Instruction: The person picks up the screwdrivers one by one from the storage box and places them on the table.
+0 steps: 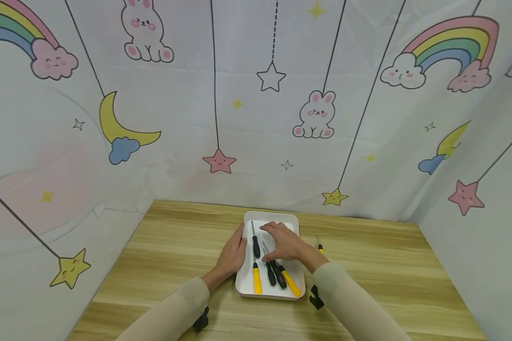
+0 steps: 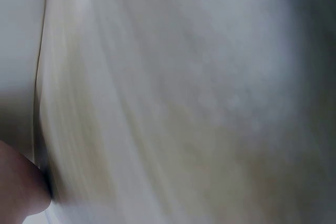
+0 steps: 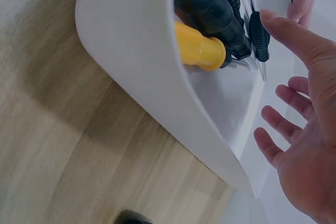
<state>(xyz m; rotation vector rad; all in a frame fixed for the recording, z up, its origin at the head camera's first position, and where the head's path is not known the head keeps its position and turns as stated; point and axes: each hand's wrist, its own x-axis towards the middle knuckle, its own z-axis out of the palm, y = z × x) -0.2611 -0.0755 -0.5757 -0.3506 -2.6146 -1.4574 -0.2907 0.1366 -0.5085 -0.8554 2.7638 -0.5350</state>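
Note:
A white tray [image 1: 270, 296] on the wooden table holds several screwdrivers, some with black handles [image 1: 256, 247], others with yellow ones [image 1: 257, 280]. My left hand [image 1: 232, 253] rests against the tray's left side, fingers fairly straight along the wall. Over the tray, my right hand [image 1: 281, 242] is spread with thumb and fingers apart and nothing between them. In the right wrist view the same hand [image 3: 310, 108] hovers beside a black handle [image 3: 258, 36]; whether its thumb touches it I cannot tell. The left wrist view is blurred and shows only part of a finger [image 2: 21, 184].
Another screwdriver with a yellow handle [image 1: 321, 250] lies on the table to the right of the tray, partly hidden by my right arm. A patterned white curtain [image 1: 256, 118] hangs behind the wooden table [image 1: 175, 237] and along its sides.

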